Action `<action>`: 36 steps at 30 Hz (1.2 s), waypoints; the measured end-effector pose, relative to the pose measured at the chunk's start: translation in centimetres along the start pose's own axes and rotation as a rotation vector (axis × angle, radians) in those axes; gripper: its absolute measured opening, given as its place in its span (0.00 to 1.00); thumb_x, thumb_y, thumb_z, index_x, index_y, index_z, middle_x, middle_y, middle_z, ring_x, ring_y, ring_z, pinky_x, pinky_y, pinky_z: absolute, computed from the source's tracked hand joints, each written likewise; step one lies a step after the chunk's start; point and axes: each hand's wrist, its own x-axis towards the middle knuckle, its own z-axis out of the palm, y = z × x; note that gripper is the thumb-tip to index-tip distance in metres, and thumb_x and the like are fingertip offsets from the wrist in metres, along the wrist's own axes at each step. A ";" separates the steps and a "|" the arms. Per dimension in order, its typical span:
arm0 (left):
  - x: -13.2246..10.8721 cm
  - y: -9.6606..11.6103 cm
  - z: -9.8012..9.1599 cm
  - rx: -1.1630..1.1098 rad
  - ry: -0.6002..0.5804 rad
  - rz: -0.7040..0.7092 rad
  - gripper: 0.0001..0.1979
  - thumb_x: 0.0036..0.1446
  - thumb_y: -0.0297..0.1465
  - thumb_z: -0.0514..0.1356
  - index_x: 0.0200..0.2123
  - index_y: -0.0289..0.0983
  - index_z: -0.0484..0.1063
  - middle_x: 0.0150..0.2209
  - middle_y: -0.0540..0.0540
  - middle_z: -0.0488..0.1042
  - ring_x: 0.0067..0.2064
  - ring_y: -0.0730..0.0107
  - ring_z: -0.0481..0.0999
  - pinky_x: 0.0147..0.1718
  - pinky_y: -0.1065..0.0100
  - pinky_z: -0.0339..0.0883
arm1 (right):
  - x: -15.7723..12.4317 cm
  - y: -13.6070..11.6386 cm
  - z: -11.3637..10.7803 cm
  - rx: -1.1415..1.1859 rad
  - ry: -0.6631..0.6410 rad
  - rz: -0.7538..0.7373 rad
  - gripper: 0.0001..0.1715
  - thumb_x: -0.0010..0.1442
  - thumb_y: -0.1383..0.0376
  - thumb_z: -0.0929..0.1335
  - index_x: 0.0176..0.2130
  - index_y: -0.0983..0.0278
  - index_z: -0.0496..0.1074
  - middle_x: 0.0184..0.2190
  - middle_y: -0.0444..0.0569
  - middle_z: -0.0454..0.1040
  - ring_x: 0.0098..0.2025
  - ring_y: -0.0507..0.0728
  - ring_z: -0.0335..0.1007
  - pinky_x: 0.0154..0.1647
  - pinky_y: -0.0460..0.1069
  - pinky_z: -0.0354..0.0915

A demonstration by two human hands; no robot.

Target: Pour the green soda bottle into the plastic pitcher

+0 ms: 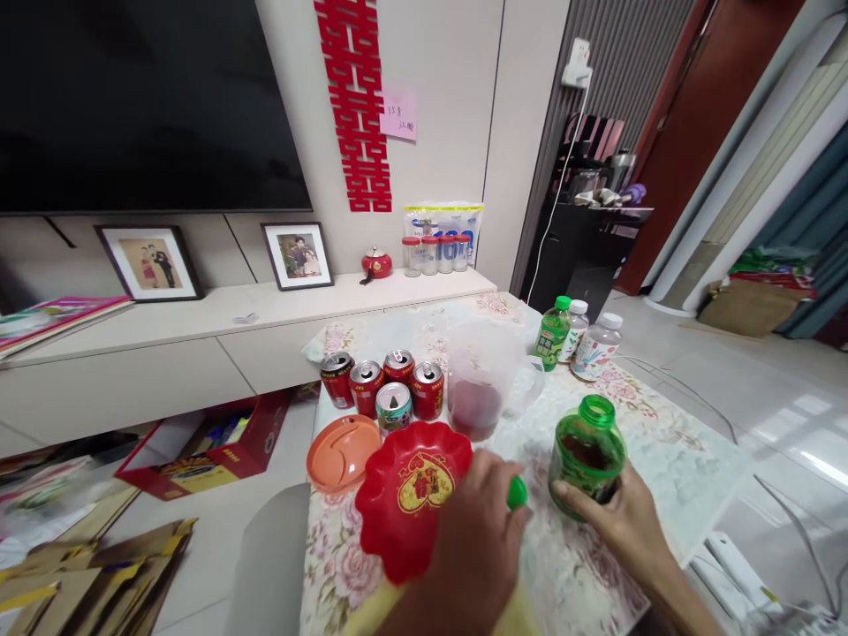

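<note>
A: Hands first. Left hand pinches a small green cap in closed fingertips, just over the red scalloped dish.

B: Right?

A: Right hand is wrapped round the open green bottle, which stands upright on the floral surface, dark liquid inside.

B: Nearby?

A: Clear pitcher with red liquid behind the dish, five cans to its left, orange lid beside the dish, three capped bottles at the far edge.

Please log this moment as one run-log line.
left hand: holds green cap | right hand: grips open green bottle | beside: red dish
</note>
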 end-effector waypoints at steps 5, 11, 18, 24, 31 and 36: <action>-0.8 1.1 5.3 0.036 -0.341 -0.086 0.24 0.53 0.21 0.63 0.54 0.40 0.75 0.54 0.38 0.75 0.55 0.46 0.76 0.55 0.51 0.71 | 4.7 -3.1 -3.3 -0.304 -0.039 -0.142 0.33 0.53 0.47 0.74 0.52 0.60 0.70 0.45 0.51 0.80 0.45 0.66 0.78 0.43 0.55 0.72; -0.7 -1.4 9.4 -0.031 -0.426 -0.122 0.25 0.51 0.27 0.63 0.54 0.41 0.76 0.56 0.39 0.75 0.54 0.46 0.77 0.51 0.56 0.71 | 9.3 -5.2 -5.2 -0.581 -0.146 -0.218 0.33 0.54 0.50 0.71 0.55 0.60 0.67 0.44 0.54 0.80 0.43 0.68 0.78 0.41 0.57 0.71; -0.3 -2.9 10.8 -0.054 -0.500 -0.201 0.28 0.50 0.33 0.63 0.57 0.45 0.75 0.58 0.41 0.74 0.54 0.46 0.76 0.50 0.58 0.69 | 12.6 -5.5 -6.1 -0.789 -0.215 -0.301 0.31 0.56 0.54 0.69 0.56 0.61 0.64 0.46 0.57 0.79 0.45 0.70 0.79 0.42 0.59 0.71; -0.1 -3.4 10.9 -0.101 -0.504 -0.234 0.27 0.50 0.35 0.63 0.56 0.47 0.75 0.58 0.43 0.74 0.55 0.47 0.76 0.52 0.58 0.68 | 14.2 -6.4 -6.6 -0.969 -0.274 -0.417 0.33 0.61 0.55 0.66 0.61 0.66 0.59 0.54 0.64 0.74 0.51 0.72 0.76 0.47 0.60 0.71; -0.1 -3.5 10.7 -0.123 -0.514 -0.234 0.28 0.51 0.34 0.63 0.57 0.47 0.75 0.59 0.43 0.74 0.55 0.46 0.77 0.53 0.57 0.69 | 15.5 -7.1 -7.1 -1.021 -0.321 -0.504 0.31 0.62 0.56 0.66 0.60 0.65 0.59 0.52 0.64 0.74 0.48 0.72 0.76 0.46 0.61 0.70; -0.1 -3.3 10.3 -0.120 -0.527 -0.225 0.27 0.53 0.34 0.63 0.58 0.45 0.75 0.59 0.41 0.74 0.56 0.45 0.76 0.54 0.55 0.70 | 16.2 -7.0 -7.3 -1.054 -0.314 -0.537 0.31 0.60 0.56 0.66 0.59 0.64 0.60 0.48 0.61 0.75 0.46 0.71 0.75 0.44 0.60 0.69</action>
